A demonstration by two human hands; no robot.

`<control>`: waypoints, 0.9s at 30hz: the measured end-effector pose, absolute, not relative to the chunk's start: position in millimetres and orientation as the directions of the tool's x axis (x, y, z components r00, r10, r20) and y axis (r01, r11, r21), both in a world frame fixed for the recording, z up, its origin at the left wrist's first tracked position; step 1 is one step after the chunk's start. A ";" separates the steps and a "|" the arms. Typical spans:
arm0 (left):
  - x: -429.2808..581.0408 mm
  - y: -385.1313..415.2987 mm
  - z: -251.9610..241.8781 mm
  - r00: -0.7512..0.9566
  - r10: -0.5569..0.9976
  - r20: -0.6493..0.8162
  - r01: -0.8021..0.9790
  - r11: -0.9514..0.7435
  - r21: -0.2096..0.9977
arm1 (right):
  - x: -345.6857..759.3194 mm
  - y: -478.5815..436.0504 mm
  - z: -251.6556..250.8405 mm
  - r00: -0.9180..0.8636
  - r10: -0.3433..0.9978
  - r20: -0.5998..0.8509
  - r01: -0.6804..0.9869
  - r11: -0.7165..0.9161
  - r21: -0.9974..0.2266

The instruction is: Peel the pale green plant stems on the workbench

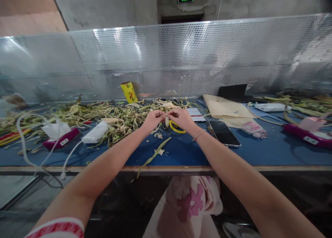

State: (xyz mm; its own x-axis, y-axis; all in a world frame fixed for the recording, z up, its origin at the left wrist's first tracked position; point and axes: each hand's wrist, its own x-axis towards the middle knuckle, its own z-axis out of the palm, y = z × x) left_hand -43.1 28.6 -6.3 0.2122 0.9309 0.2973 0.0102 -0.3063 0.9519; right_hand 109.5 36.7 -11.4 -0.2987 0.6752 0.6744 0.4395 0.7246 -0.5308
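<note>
My left hand (155,120) and my right hand (181,117) meet over the table with the fingertips of each pinched together. Between them hangs a short, pale green plant strip (167,121); its upper end is hidden by the fingers. Just below my right hand lies a yellow loop (177,128), partly covered by that hand. A pile of withered leaf strips (124,122) spreads to the left of and behind my left hand. Nearer the table's front edge, one long green leaf strip (153,157) lies with its tip over the edge, among pale scraps.
On the blue table (181,151) to the right are a dark phone (224,133), brown paper (225,106) and a pink case (253,128). White chargers and cables with a purple power strip (61,139) lie left. A perforated metal screen (176,58) stands behind.
</note>
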 end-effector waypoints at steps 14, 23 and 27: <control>-42.2 24.4 1.5 0.243 0.966 -0.087 -0.210 0.141 0.967 | 110.5 39.8 -13.9 -0.294 0.626 0.723 0.416 0.765 -0.492; -41.0 23.1 4.6 0.201 0.974 -0.104 -0.230 0.150 0.962 | 111.3 42.2 -15.0 -0.327 0.626 0.708 0.379 0.773 -0.508; -41.9 24.5 4.1 0.205 0.970 -0.129 -0.265 0.182 0.947 | 114.9 43.1 -14.3 -0.385 0.552 0.739 0.384 0.825 -0.415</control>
State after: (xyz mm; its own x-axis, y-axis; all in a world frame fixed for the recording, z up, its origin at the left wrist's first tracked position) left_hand -41.9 24.5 4.1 0.2051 0.9702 -0.1289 -0.2648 0.1818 0.9470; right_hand 114.9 43.1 -14.3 -0.3854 0.5520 0.7394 0.3840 0.8246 -0.4154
